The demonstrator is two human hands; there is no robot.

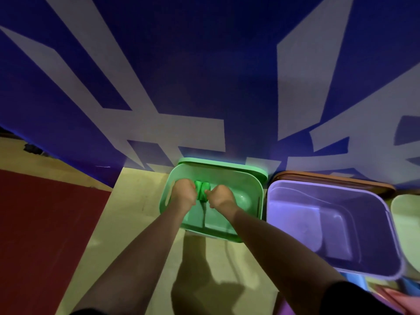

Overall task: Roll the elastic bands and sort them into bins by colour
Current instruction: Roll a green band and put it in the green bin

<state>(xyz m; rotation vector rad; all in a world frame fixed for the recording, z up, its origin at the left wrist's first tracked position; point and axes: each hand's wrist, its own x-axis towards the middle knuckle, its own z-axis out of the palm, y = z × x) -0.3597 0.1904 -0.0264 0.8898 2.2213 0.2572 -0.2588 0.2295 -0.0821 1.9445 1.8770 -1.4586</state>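
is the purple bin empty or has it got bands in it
Empty as far as shown: the purple bin has a bare floor and no bands. Its near right corner runs out of view.

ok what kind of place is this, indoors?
Likely an indoor hall or staged work area, not a home. A blue wall with large grey graphics, a bare floor with a red mat, and plastic bins along the wall: green bin, purple bin.

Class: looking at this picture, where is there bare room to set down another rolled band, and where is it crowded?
Free: the purple bin, its floor bare, and the yellow floor left of the green bin. Crowded: above the green bin, where the left hand and right hand hold the green band.
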